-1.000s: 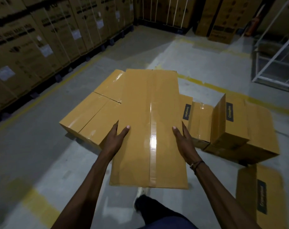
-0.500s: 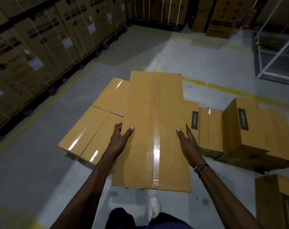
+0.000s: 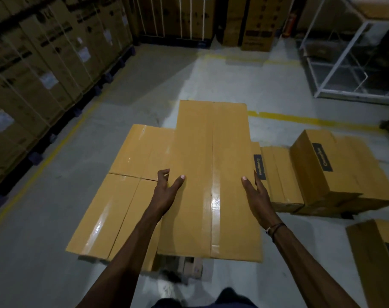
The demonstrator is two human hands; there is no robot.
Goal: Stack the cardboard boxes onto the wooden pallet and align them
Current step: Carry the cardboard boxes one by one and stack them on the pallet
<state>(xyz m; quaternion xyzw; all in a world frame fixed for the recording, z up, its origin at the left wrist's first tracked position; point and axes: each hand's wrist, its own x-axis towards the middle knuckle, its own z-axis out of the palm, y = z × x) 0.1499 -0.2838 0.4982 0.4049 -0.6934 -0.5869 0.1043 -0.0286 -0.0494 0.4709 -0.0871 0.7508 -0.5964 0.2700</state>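
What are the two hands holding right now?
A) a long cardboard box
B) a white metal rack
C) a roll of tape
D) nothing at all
A: the left hand and right hand each clasp one long side of the long cardboard box, thumbs lying on its taped top.

A black rectangular label with pale lettering that seems to read "Crompton" stands on the side of a tan cardboard box at about three o'clock of the long taped carton. A like black label sits on the upright brown cardboard box further toward three o'clock. The white paper stickers on the stacked cartons at ten o'clock are too blurred to read.
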